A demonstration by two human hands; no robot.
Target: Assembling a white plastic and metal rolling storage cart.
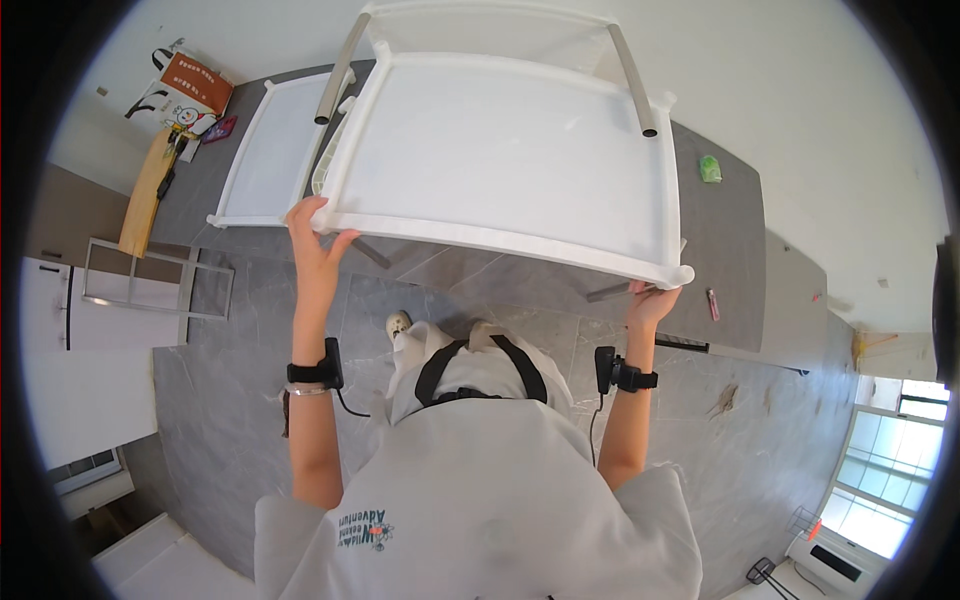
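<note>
Both hands hold a white shelf rack (500, 155), a large flat panel with a raised rim and grey tube legs, over the grey table. My left hand (318, 245) grips its near left corner, thumb and fingers closed on the rim. At the near right corner my right hand (652, 302) is closed from below, next to a grey tube; some of its fingers are hidden under the rim. One leg tube (342, 70) rises at the rack's left and another tube (632, 82) at its right. A smaller white panel (275, 150) lies on the table to the left.
The grey table (735, 230) bears a green packet (710, 169) and a small pink item (713, 304) on the right. A printed bag (190, 95) and a wooden board (150, 190) are at the far left. Below the board stands a metal frame (135, 300).
</note>
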